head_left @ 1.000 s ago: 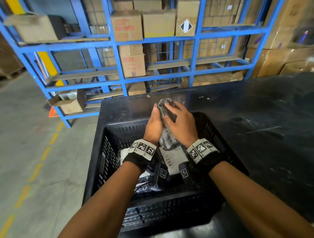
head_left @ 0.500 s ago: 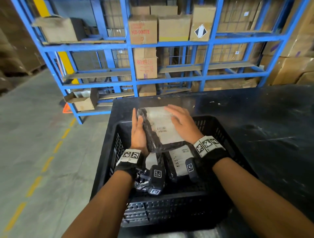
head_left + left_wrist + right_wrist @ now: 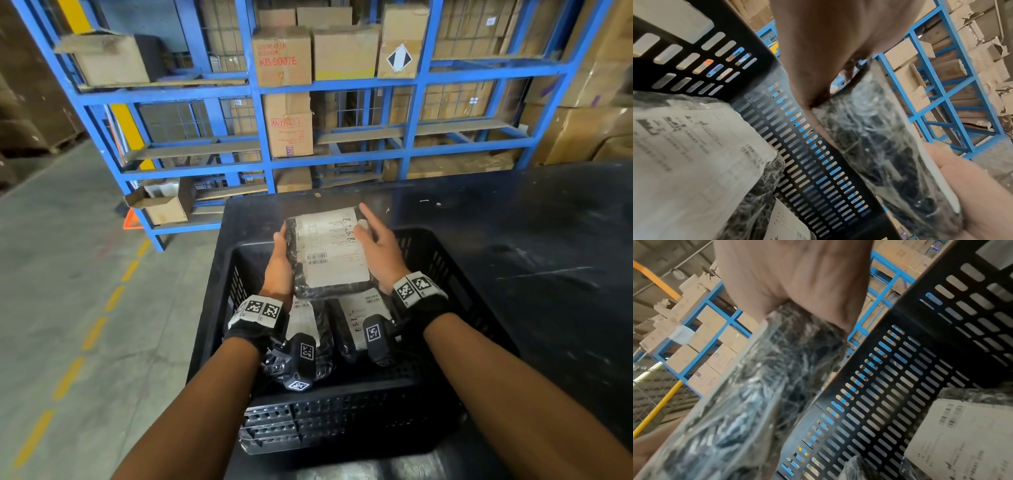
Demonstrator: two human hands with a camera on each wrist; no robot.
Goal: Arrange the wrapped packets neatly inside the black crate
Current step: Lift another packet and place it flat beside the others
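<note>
A black film-wrapped packet (image 3: 329,253) with a white label facing up is held flat between both hands over the far half of the black slotted crate (image 3: 479,301). My left hand (image 3: 279,255) grips its left edge, and my right hand (image 3: 376,240) holds the right edge with the thumb on the label. Two more labelled packets (image 3: 363,310) (image 3: 305,323) lie side by side on the crate floor below. In the left wrist view the held packet (image 3: 879,154) sits under my palm (image 3: 818,48). In the right wrist view the same packet (image 3: 756,386) shows beside the crate wall (image 3: 900,369).
The crate stands on a dark table (image 3: 548,257) near its left edge. Blue steel racking (image 3: 267,137) with cardboard boxes rises just behind the table. Grey floor with a yellow dashed line (image 3: 92,335) lies to the left.
The packet has turned from edge-up to flat with its label facing up. Both hands have spread apart to its two side edges.
</note>
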